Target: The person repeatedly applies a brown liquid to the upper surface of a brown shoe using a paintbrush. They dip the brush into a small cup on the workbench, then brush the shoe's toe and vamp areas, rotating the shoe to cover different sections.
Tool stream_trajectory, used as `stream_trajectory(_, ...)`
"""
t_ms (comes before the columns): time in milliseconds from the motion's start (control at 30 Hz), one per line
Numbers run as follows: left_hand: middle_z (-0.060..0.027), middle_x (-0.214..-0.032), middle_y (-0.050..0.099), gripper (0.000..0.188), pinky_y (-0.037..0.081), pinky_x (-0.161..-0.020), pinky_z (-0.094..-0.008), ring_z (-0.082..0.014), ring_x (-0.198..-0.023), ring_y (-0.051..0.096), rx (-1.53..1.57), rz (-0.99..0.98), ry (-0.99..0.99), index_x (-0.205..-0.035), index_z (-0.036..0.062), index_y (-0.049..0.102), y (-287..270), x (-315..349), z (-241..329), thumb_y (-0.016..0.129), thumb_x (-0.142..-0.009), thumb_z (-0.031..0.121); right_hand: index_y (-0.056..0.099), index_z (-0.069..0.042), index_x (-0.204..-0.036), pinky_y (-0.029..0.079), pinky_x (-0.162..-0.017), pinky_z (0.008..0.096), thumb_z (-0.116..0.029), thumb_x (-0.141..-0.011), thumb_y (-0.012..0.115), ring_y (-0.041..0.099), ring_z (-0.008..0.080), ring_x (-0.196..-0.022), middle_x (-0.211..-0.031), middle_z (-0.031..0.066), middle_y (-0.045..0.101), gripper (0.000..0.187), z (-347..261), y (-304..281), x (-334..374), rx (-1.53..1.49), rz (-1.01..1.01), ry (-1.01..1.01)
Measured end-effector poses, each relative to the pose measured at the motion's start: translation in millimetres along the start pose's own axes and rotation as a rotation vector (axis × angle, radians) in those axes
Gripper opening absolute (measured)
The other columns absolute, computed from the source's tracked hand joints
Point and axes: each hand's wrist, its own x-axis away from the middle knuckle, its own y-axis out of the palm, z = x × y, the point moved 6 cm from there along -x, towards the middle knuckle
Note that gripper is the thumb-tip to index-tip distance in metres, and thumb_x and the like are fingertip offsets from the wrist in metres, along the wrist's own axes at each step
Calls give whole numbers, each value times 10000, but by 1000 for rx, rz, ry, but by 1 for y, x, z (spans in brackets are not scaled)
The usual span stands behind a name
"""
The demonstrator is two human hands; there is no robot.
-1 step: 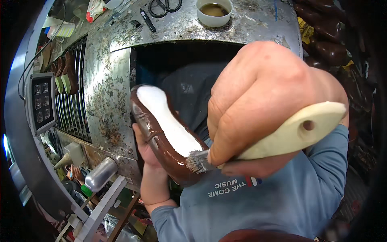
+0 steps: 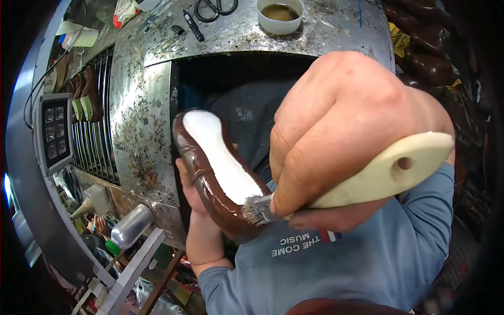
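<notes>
A glossy brown shoe (image 2: 212,191) is held over my lap, its white underside (image 2: 223,165) facing up. My left hand (image 2: 190,186) wraps round it from below; a thumb or finger shows at its left side and a fingertip beyond its right edge, the rest hidden by the shoe. My right hand (image 2: 341,131) is closed on a flat brush with a cream handle (image 2: 386,170) that has a hole near its end. The brush's greyish bristles (image 2: 256,211) touch the near end of the white underside, where it meets the brown rim.
On the stained metal bench (image 2: 142,126) stand a white bowl of brownish liquid (image 2: 281,20), black scissors (image 2: 215,8) and a black marker (image 2: 193,25). Left are a lamp panel (image 2: 56,131), brown shoes on a rack (image 2: 89,94) and a green-capped bottle (image 2: 130,228). Brown shoes (image 2: 428,42) lie right.
The shoe has rolled slightly in my left hand, and its far end has shifted a little to the right. My right hand and the brush have hardly moved.
</notes>
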Motion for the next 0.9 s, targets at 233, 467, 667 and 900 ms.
stream_trajectory(233, -143, -1176, 653, 582, 507, -850, -403, -250, -1014, 630, 274, -148, -161, -1470, 74, 446, 9, -13, -52, 510, -1034, 454, 740, -11, -899, 558, -581, 313, -141, -823, 776, 699, 221, -659, -777, 106, 705, 155, 1, -4, 5, -13, -41, 106)
stream_trajectory(467, -163, -1036, 675, 591, 519, -689, -373, -255, -831, 653, 580, -360, -404, -1461, 45, 427, 14, -20, -89, 526, -1024, 431, 740, -14, -935, 559, -612, 317, -182, -839, 768, 702, 219, -691, -805, 104, 714, 196, 24, 6, 0, -59, -89, 226)
stream_trajectory(667, -179, -916, 693, 600, 529, -552, -348, -259, -675, 673, 759, -512, -624, -1453, 20, 411, 8, -27, -111, 539, -1016, 411, 740, -16, -965, 560, -639, 321, -218, -853, 760, 704, 217, -718, -828, 103, 723, 232, 56, 29, -4, -57, -135, 266)
stream_trajectory(900, -173, -780, 710, 614, 521, -428, -302, -240, -549, 688, 878, -660, -779, -1441, 9, 403, 25, -29, -119, 563, -1005, 410, 739, -19, -1001, 561, -670, 325, -260, -869, 752, 707, 215, -749, -855, 101, 732, 275, 72, 30, -12, -8, -148, 302)
